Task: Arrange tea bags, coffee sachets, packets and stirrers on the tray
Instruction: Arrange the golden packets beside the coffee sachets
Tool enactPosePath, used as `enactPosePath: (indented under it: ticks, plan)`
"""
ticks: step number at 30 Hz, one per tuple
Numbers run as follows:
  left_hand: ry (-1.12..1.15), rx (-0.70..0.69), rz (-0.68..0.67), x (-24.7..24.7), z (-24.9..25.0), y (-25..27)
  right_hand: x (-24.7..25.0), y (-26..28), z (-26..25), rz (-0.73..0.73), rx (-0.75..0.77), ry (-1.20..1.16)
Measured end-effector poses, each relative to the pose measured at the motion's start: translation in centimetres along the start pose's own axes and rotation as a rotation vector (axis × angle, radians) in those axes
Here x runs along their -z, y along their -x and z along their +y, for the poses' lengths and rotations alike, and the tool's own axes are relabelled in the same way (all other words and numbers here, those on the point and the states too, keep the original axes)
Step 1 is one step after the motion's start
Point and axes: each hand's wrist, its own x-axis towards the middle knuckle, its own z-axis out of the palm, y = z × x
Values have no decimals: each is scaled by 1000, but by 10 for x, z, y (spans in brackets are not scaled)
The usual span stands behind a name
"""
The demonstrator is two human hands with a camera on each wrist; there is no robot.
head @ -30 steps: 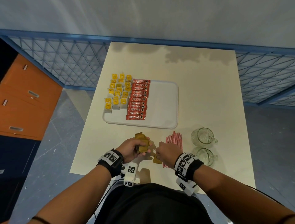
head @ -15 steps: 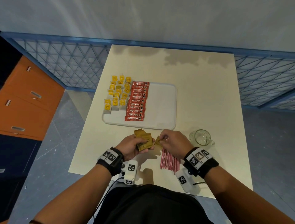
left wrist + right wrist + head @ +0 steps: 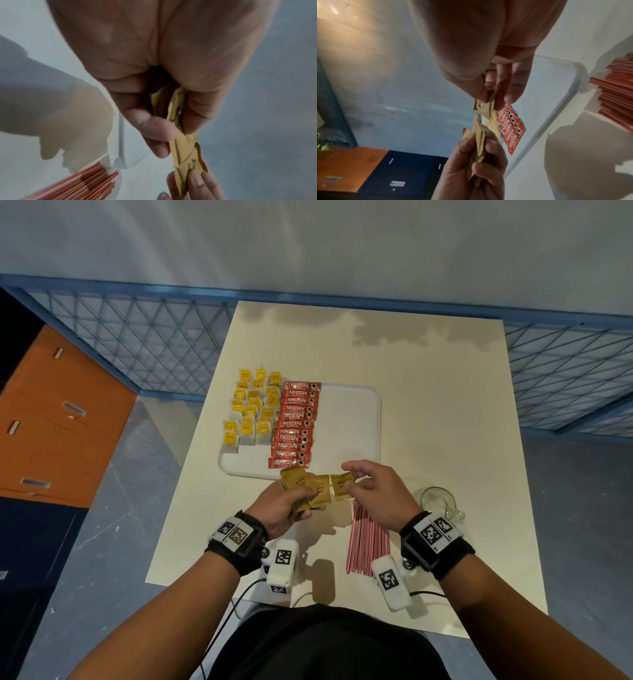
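My left hand (image 3: pixel 289 503) grips a bunch of brown packets (image 3: pixel 308 487) just above the table, in front of the white tray (image 3: pixel 349 426). My right hand (image 3: pixel 368 484) pinches one brown packet (image 3: pixel 342 486) against that bunch. In the left wrist view the brown packets (image 3: pixel 181 136) sit between thumb and fingers. The right wrist view shows the pinched packet (image 3: pixel 485 106) edge-on. On the tray's left lie yellow tea bags (image 3: pixel 251 410) and a column of red coffee sachets (image 3: pixel 296 424). Red stirrers (image 3: pixel 368 539) lie on the table under my right wrist.
A glass cup (image 3: pixel 440 503) stands right of my right hand. The tray's right half (image 3: pixel 352 419) is bare white. Orange and dark drawers (image 3: pixel 51 419) stand left of the table, and a blue mesh fence (image 3: pixel 164 344) runs behind it.
My right hand rose from the table near the stirrers with a brown packet and brought it to the bunch in my left hand. Both hands moved toward the tray.
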Motion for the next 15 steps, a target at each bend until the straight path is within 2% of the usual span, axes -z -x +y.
enactPosePath:
  ticks: [8,15]
  plan:
    - [-63,-51,69,7,21,-25,-3,-26,-5,47,-28,-147]
    - [-77,-49,94,12,38,-52,-12,-61,-7,97,-41,-115]
